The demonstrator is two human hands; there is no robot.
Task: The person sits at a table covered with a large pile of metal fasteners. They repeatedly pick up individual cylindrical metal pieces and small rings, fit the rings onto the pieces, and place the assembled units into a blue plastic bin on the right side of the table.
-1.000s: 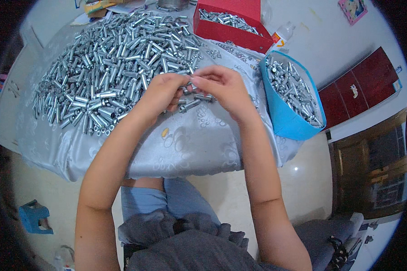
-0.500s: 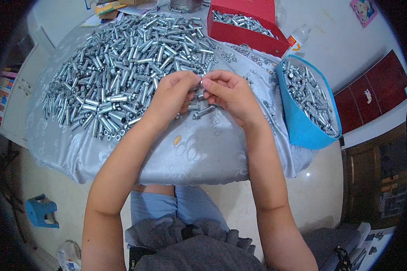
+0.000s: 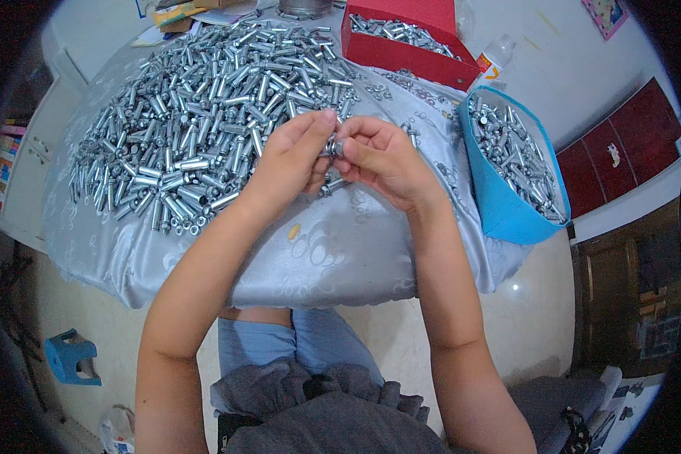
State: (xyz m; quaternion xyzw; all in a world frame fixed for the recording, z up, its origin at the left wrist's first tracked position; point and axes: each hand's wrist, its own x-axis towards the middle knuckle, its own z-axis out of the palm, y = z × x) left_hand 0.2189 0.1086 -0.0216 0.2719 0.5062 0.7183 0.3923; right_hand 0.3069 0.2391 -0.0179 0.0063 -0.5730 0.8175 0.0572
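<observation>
My left hand [image 3: 291, 159] and my right hand [image 3: 382, 159] meet above the table's near middle, both pinching one small silver metal bolt [image 3: 331, 146] between their fingertips. A big heap of silver metal bolts [image 3: 204, 113] covers the left and far part of the grey tablecloth [image 3: 333, 250]. A few loose bolts lie just under my hands, partly hidden by them.
A blue bin [image 3: 511, 200] holding silver bolts hangs at the table's right edge. A red box [image 3: 401, 41] with more bolts stands at the back, a plastic bottle [image 3: 492, 57] beside it. A small blue stool [image 3: 68, 356] sits on the floor at the lower left.
My hands have lifted off the loose bolts on the cloth and now hold one bolt up between the fingertips; the view has shifted slightly.
</observation>
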